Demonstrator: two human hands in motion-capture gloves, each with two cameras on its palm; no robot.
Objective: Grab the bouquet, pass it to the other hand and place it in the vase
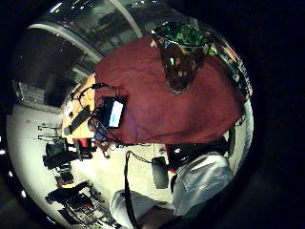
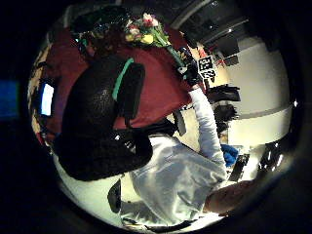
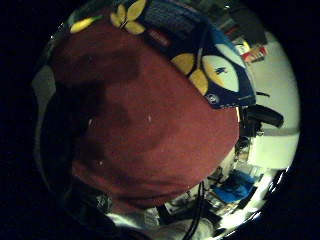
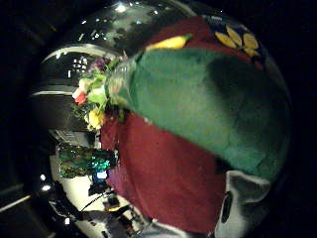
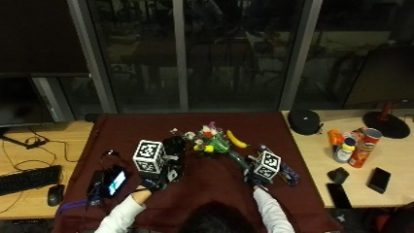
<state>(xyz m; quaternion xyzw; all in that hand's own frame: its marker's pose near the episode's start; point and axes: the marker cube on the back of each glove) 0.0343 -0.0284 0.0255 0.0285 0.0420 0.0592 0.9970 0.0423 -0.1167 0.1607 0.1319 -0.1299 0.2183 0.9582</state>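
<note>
Bouquet lifted in the right hand, hand-over not yet made

On the left of the desk (image 5: 194, 194), under its dark red cloth, a phone (image 5: 113, 180) with a lit screen lies near the edge. Just beside it the left hand (image 5: 155, 180) hovers low over the cloth, close to the vase (image 5: 173, 154), a dark glassy vessel standing upright. In the left thumb-side palm view its fingers (image 2: 97, 117) hang loosely bent and hold nothing. I cannot see into the vase from above; the little-finger palm view shows only its greenish body (image 1: 183, 57), so whether it holds anything I cannot tell.

Moving right, the bouquet (image 5: 210, 141) lies slanted between the hands, its flower heads of red, yellow and white near the vase and its green stem end running down into the right hand (image 5: 257, 177), which grips the wrapped stem. The right thumb-side view is filled by that green wrap (image 4: 208, 99), with the blooms beyond. A banana (image 5: 236, 140) lies just past the flowers. Further right, off the cloth, stand a crisp tube (image 5: 366, 146) and bottles (image 5: 341, 145).

The pick-up looks done; the passing step is in hand. The next move, I judge, calls for bringing the stem across to the left hand, which must close round it before the right lets go
</note>
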